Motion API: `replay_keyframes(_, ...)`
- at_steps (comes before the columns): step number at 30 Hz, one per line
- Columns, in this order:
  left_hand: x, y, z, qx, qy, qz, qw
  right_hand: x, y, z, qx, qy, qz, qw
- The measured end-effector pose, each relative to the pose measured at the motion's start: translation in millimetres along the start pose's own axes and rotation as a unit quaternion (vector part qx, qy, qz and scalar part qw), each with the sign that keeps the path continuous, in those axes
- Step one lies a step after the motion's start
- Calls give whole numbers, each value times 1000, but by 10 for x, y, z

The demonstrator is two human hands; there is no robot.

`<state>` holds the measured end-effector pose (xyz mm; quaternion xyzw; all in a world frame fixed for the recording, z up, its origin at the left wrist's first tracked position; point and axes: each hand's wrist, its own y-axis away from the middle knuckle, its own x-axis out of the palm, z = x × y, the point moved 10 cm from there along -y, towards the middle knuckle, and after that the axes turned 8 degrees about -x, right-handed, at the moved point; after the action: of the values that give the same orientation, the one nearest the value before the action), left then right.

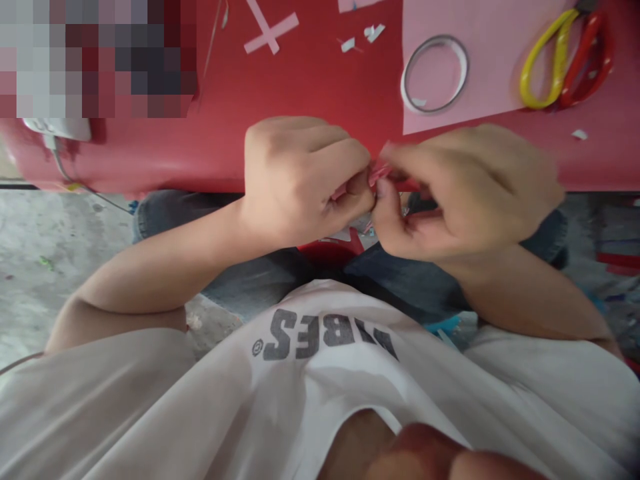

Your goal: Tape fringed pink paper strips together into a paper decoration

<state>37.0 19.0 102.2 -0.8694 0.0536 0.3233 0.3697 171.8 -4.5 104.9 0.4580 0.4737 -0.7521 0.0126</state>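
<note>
Head view: left hand and right hand pinch a folded pink paper scrap.
Hands nearly touching, clamped on it from either side, just past the red tabletop's near edge; its long axis is blurred.

Beyond the left hand and right hand, the glossy red tabletop offered passage until a white tape roll and yellow-and-red scissor handles blocked the way.
</note>
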Motion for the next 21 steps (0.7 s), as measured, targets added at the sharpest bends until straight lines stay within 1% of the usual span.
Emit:
replay_keyframes(2, 6, -19, 24, -32, 9, 7, 999, 8, -13, -68, 25, 0, 11, 1000)
replay_keyframes(4, 40, -24, 59, -57, 13, 30, 998, 11, -47, -101, 35, -27, 13, 999)
replay_keyframes(6, 60, -20, 85, -66, 31, 46, 996, -7, -92, -93, 31, -51, 1, 998)
replay_keyframes(8, 79, -14, 95, -66, 62, 63, 994, -7, -131, -80, 33, -59, 6, 998)
replay_keyframes(10, 99, -15, 112, -76, 83, 79, 990, 62, -143, -113, 69, -75, 46, 994)
replay_keyframes(11, 112, -20, 137, -94, 90, 87, 988, 103, -131, -156, 103, -90, 68, 988)
replay_keyframes(12, 115, -27, 168, -118, 99, 92, 984, 125, -115, -199, 138, -110, 75, 981)
replay_keyframes(13, 111, -36, 208, -146, 111, 91, 979, 132, -92, -249, 175, -134, 70, 973)
replay_keyframes(14, 112, -43, 248, -175, 124, 93, 972, 122, -71, -297, 206, -157, 50, 965)
replay_keyframes(16, 149, -50, 327, -227, 157, 111, 955, 83, -41, -363, 235, -198, -7, 952)
replay_keyframes(17, 161, -57, 352, -240, 174, 117, 948, 79, -27, -387, 239, -213, -26, 947)
replay_keyframes(19, 198, -56, 417, -266, 196, 133, 935, 125, 9, -428, 246, -218, -24, 944)
replay_keyframes(21, 197, -53, 480, -281, 210, 129, 927, 181, 46, -459, 251, -208, 0, 945)
